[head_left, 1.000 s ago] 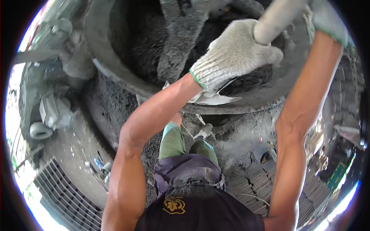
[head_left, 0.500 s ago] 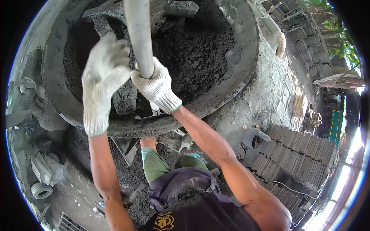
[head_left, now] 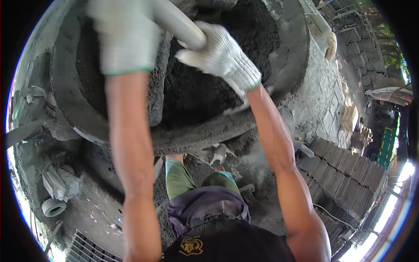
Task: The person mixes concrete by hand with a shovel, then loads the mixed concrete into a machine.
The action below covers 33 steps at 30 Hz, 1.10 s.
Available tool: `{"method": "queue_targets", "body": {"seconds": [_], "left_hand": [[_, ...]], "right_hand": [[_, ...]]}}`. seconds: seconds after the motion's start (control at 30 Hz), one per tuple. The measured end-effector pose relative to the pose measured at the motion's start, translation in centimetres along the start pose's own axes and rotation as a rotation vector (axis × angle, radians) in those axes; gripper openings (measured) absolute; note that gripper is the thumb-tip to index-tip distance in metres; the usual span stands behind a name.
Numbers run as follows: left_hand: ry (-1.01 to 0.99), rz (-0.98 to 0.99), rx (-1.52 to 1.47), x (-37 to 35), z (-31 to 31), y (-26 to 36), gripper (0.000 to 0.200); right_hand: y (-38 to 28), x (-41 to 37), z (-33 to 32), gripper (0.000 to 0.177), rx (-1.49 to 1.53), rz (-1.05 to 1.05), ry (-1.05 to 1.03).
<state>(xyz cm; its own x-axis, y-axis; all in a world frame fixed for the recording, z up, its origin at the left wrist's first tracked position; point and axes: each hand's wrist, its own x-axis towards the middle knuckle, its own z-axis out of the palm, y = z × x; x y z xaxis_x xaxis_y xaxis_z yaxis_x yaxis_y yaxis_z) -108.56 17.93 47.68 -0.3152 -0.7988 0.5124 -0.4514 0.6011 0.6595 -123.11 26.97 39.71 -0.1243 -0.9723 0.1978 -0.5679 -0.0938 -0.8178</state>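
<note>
A thick pale pole (head_left: 179, 24) slants across the top of the head view, its near end in my right hand (head_left: 224, 54). That hand wears a white knit glove, and its fingers wrap round the pole's end. My left hand (head_left: 126, 32), gloved the same way, is at the top edge beside the pole's upper part. Motion smears its fingers, so whether it grips the pole cannot be seen. Both hands are above a large round basin (head_left: 283, 83) with a thick grey rim. Dark, damp, crumbly mix (head_left: 187, 102) lies in it, and the pole's far end is out of view.
A mix-coated bar (head_left: 156, 87) stands inside the basin. Stacked grey tiles (head_left: 345, 174) are at the right, with a thin cable (head_left: 334, 214) across them. A ring-shaped object (head_left: 53, 207) and a metal grate (head_left: 89, 249) are on the ground at lower left.
The pole has tipped from nearly upright to a slant, its near end shifting right and up with my right hand. My left hand has moved up to the top edge.
</note>
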Motion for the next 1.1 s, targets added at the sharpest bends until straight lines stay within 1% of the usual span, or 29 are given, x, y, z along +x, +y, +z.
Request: {"method": "queue_targets", "body": {"seconds": [0.03, 0.07, 0.13, 0.17, 0.23, 0.3, 0.33, 0.4, 0.43, 0.47, 0.5, 0.53, 0.6, 0.63, 0.7, 0.73, 0.77, 0.8, 0.83, 0.87, 0.9, 0.93, 0.97, 1.0, 1.03, 1.07, 1.1], "left_hand": [[-0.024, -0.181, -0.361, -2.7, 4.1, -1.7, 0.017], [-0.002, -0.528, -1.034, -4.5, 6.9, -2.9, 0.021], [-0.1, -0.558, -1.107, -5.6, 3.9, -4.7, 0.028], [-0.1, -0.577, -1.124, -6.3, 1.7, -6.2, 0.03], [0.028, -0.505, -1.157, -6.7, -5.4, -9.1, 0.033], [0.189, -0.393, -1.13, -6.9, -12.2, -11.2, 0.037], [0.225, -0.32, -1.009, -6.7, -14.7, -11.6, 0.039], [0.237, -0.162, -0.362, -6.0, -16.5, -11.4, 0.04], [0.283, -0.106, -0.051, -5.7, -17.3, -11.3, 0.04], [0.282, -0.078, 0.013, -5.0, -18.4, -10.9, 0.042], [0.289, -0.054, 0.078, -4.2, -19.4, -10.7, 0.044], [0.226, -0.01, 0.194, -2.5, -24.0, -16.2, 0.043], [0.372, -0.04, -0.238, -1.2, -23.7, -8.1, 0.05], [0.355, -0.012, 0.023, -1.2, -23.0, -8.6, 0.046], [0.324, 0.048, 0.55, -3.2, -20.6, -12.1, 0.037], [0.341, -0.122, 0.376, -5.6, -16.4, -13.2, 0.032], [0.381, -0.286, 0.203, -8.1, -12.2, -14.2, 0.028], [0.393, -0.415, -0.009, -10.7, -8.6, -11.9, 0.025], [0.332, -0.456, -0.139, -13.6, -8.2, -13.8, 0.02], [0.261, -0.507, -0.253, -16.4, -9.6, -15.8, 0.016], [0.044, -0.597, -0.193, -17.5, -12.3, -16.2, 0.018], [-0.169, -0.682, -0.136, -17.6, -15.0, -15.9, 0.02], [-0.128, -0.68, -0.21, -17.2, -15.9, -14.1, 0.016], [-0.166, -0.635, -0.179, -16.4, -16.4, -11.9, 0.018], [-0.229, -0.609, -0.179, -16.7, -16.8, -12.4, 0.02], [-0.304, -0.581, -0.178, -17.0, -17.2, -12.7, 0.022], [-0.3, -0.629, -0.289, -17.1, -18.1, -12.1, 0.022]], "right_hand": [[8.1, -2.3, 1.7, 0.036, -0.072, -0.086, 0.031], [8.6, -3.7, 2.4, 0.033, -0.078, 0.13, -0.024], [8.8, -4.0, 3.9, 0.032, -0.178, 0.089, -0.061], [6.9, -4.4, 4.1, 0.028, -0.189, 0.172, -0.141], [6.5, -5.2, 5.3, 0.027, -0.178, 0.116, -0.134], [6.9, -7.3, 7.2, 0.024, -0.194, 0.058, -0.113], [6.9, -7.8, 8.3, 0.02, -0.255, 0.056, -0.13], [4.3, -7.5, 9.1, 0.015, -0.329, 0.117, -0.241], [3.7, -7.1, 8.9, 0.012, -0.271, 0.123, -0.287], [2.1, -6.8, 8.2, 0.011, -0.274, 0.036, -0.264], [0.6, -6.3, 7.6, 0.01, -0.271, 0.048, -0.277], [-1.5, -5.8, 6.7, 0.01, -0.263, 0.078, -0.291], [-5.9, -4.3, 4.5, 0.011, -0.211, 0.076, -0.327], [-7.0, -3.5, 3.5, 0.013, -0.344, 0.002, -0.329], [-3.6, -4.1, 1.4, 0.013, -0.374, 0.049, -0.264], [-0.9, -4.9, 0.5, 0.013, -0.389, 0.073, -0.233], [4.9, -6.7, 0.2, 0.012, -0.455, 0.08, -0.191], [10.4, -8.3, 0.2, 0.011, -0.529, 0.082, -0.145], [12.2, -8.6, 0.5, 0.01, -0.587, 0.076, -0.202], [13.3, -9.0, 1.4, 0.01, -0.631, 0.077, -0.276], [14.2, -9.9, 2.8, 0.013, -0.6, -0.034, -0.23], [13.2, -10.9, 3.8, 0.015, -0.593, -0.04, -0.232], [11.4, -11.3, 4.8, 0.017, -0.593, -0.064, -0.223], [10.2, -11.4, 5.6, 0.019, -0.596, -0.092, -0.215], [9.3, -11.9, 6.4, 0.023, -0.589, -0.119, -0.283], [8.9, -12.1, 6.2, 0.026, -0.66, -0.085, -0.349], [8.4, -12.4, 5.4, 0.033, -0.647, -0.096, -0.378]]}}
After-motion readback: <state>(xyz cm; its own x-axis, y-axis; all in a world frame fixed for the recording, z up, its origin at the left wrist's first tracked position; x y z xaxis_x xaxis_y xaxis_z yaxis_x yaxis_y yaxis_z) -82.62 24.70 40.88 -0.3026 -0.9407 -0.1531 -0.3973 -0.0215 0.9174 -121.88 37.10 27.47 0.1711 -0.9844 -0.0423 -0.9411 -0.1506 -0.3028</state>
